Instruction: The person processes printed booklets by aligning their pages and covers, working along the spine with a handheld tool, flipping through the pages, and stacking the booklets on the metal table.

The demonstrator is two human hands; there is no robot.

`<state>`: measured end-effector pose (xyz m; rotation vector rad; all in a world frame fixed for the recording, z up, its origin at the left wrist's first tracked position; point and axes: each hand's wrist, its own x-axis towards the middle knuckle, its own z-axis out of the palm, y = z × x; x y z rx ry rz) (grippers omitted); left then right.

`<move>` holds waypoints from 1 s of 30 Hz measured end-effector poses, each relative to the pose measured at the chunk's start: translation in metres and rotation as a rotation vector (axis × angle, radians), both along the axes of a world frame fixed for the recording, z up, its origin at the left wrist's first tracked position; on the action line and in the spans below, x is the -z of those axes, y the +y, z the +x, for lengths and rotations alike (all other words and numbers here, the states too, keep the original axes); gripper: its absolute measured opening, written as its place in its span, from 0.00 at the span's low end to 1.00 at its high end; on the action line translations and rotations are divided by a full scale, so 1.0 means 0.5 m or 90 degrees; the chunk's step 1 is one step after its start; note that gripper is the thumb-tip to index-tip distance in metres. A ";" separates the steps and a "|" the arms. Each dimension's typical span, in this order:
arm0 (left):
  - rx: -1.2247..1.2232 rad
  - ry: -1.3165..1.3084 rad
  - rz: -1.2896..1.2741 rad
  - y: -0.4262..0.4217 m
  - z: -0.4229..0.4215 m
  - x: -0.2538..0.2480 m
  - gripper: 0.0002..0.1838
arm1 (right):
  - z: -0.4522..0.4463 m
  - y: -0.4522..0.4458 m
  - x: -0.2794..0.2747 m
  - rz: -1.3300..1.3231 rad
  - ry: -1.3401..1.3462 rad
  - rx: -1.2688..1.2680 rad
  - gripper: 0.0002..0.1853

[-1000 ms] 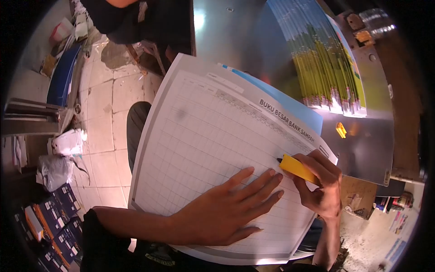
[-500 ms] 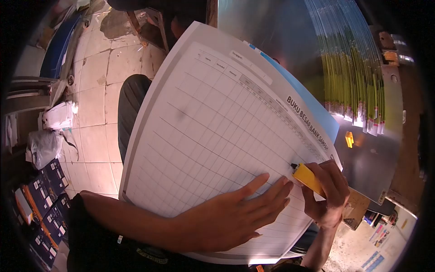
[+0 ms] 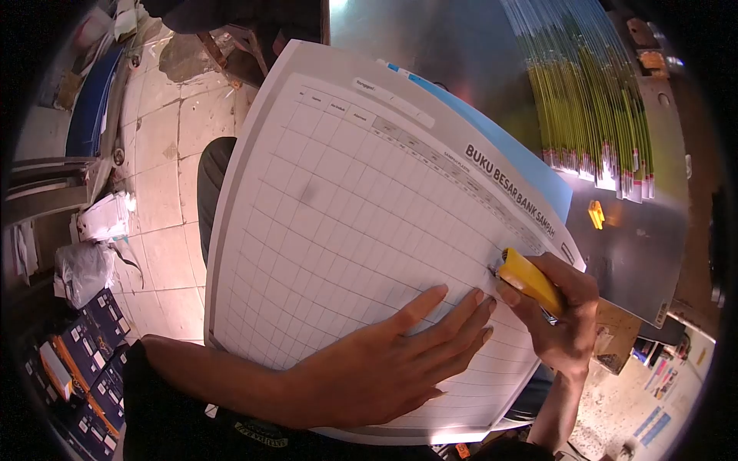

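Observation:
A large printed ledger sheet (image 3: 307,230), headed "BUKU BESAR BANK SAMPAH" with a ruled table, lies tilted across my lap and the table edge. My left hand (image 3: 400,357) rests flat on its lower half, fingers spread. At the sheet's right side, my right hand (image 3: 565,311) grips a yellow block-shaped tool (image 3: 529,278), which looks like a correction tape. Its tip is at the paper near the heading, close to my left fingertips. Beyond the sheet, a small yellow piece (image 3: 596,215), perhaps a cap, sits on the metal tabletop (image 3: 623,265).
A fanned stack of green and blue printed sheets (image 3: 588,100) covers the table's far part. Blue paper (image 3: 492,127) shows from under the ledger sheet. Dark blue boxes (image 3: 84,346), a plastic bag (image 3: 84,269) and papers (image 3: 106,219) stand along the left of the tiled floor (image 3: 161,253).
My right hand has turned the yellow tool and shifted it slightly upward; its dark tip showed plainly before. My left hand stays flat on the sheet. The whole view has shifted a little.

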<state>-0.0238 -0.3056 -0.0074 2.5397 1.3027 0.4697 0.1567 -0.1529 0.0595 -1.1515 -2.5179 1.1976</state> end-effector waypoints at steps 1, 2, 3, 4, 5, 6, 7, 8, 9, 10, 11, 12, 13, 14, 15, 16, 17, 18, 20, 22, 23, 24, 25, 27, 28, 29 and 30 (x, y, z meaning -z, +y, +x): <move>-0.001 -0.004 -0.004 0.000 0.001 0.001 0.37 | 0.004 0.000 0.003 0.001 0.001 0.000 0.17; -0.003 -0.007 -0.008 0.000 0.001 0.001 0.37 | 0.009 0.001 0.007 0.127 -0.011 -0.078 0.19; -0.003 -0.005 -0.007 0.000 0.001 0.001 0.37 | 0.013 0.001 0.011 0.252 -0.022 -0.156 0.21; -0.007 -0.004 -0.006 0.000 0.002 0.000 0.37 | 0.014 0.001 0.015 0.253 -0.020 -0.155 0.21; -0.009 -0.004 -0.005 0.000 0.002 -0.001 0.37 | 0.015 0.000 0.019 0.313 -0.026 -0.188 0.22; -0.008 -0.002 -0.005 0.000 0.001 -0.001 0.37 | 0.017 -0.002 0.022 0.373 -0.033 -0.220 0.22; -0.005 -0.003 -0.016 0.000 0.000 -0.002 0.37 | 0.017 -0.006 0.021 0.372 -0.032 -0.217 0.22; -0.002 -0.004 -0.025 0.002 0.000 -0.003 0.37 | 0.015 -0.010 0.017 0.346 -0.048 -0.191 0.21; 0.000 -0.003 -0.023 0.002 0.001 -0.001 0.37 | 0.013 -0.013 0.013 0.319 -0.063 -0.166 0.21; -0.002 -0.021 -0.031 0.000 0.003 0.002 0.37 | 0.012 -0.014 0.009 0.293 -0.077 -0.141 0.20; -0.004 -0.039 -0.040 -0.001 0.004 0.004 0.38 | 0.010 -0.010 0.009 0.294 -0.075 -0.138 0.20; -0.001 -0.036 -0.040 -0.001 0.004 0.004 0.38 | 0.006 -0.003 0.010 0.271 -0.051 -0.141 0.18; 0.000 -0.044 -0.052 0.000 0.003 0.004 0.38 | 0.002 0.002 0.010 0.249 -0.026 -0.145 0.15; 0.001 -0.052 -0.065 0.000 0.002 0.003 0.38 | 0.000 0.003 0.009 0.251 -0.026 -0.140 0.15; 0.005 -0.051 -0.064 0.001 0.003 0.002 0.38 | -0.002 0.004 0.007 0.125 -0.022 -0.047 0.13; 0.001 -0.046 -0.068 0.001 0.003 0.001 0.38 | -0.004 0.004 0.005 -0.003 -0.018 0.046 0.11; -0.003 -0.041 -0.074 0.000 0.003 0.000 0.38 | -0.013 0.003 -0.004 -0.092 -0.050 0.128 0.10; 0.003 -0.040 -0.076 -0.001 0.003 0.000 0.38 | -0.014 0.003 -0.005 -0.094 -0.050 0.133 0.10; -0.005 -0.039 -0.089 -0.002 0.005 -0.001 0.38 | -0.011 0.003 -0.004 -0.224 -0.016 0.214 0.11; -0.007 -0.027 -0.086 -0.003 0.007 -0.004 0.38 | -0.010 -0.003 0.000 -0.237 0.001 0.232 0.10; -0.015 -0.015 -0.081 -0.003 0.007 -0.006 0.38 | -0.010 -0.004 0.002 -0.247 0.016 0.242 0.10; -0.011 -0.013 -0.082 -0.005 0.008 -0.006 0.38 | -0.009 -0.003 0.002 -0.249 0.019 0.246 0.10; -0.018 -0.008 -0.080 -0.006 0.009 -0.007 0.38 | -0.008 -0.002 0.000 -0.287 0.030 0.260 0.10; -0.020 -0.001 -0.075 -0.007 0.010 -0.009 0.39 | -0.006 0.002 -0.001 -0.323 0.044 0.278 0.10; -0.024 0.009 -0.070 -0.006 0.010 -0.011 0.38 | -0.005 0.004 -0.002 -0.359 0.050 0.287 0.11; -0.030 0.020 -0.064 -0.005 0.010 -0.013 0.38 | -0.004 0.008 -0.003 -0.395 0.057 0.295 0.11; -0.028 0.023 -0.060 -0.004 0.010 -0.014 0.38 | -0.004 0.015 -0.002 -0.392 0.061 0.295 0.11</move>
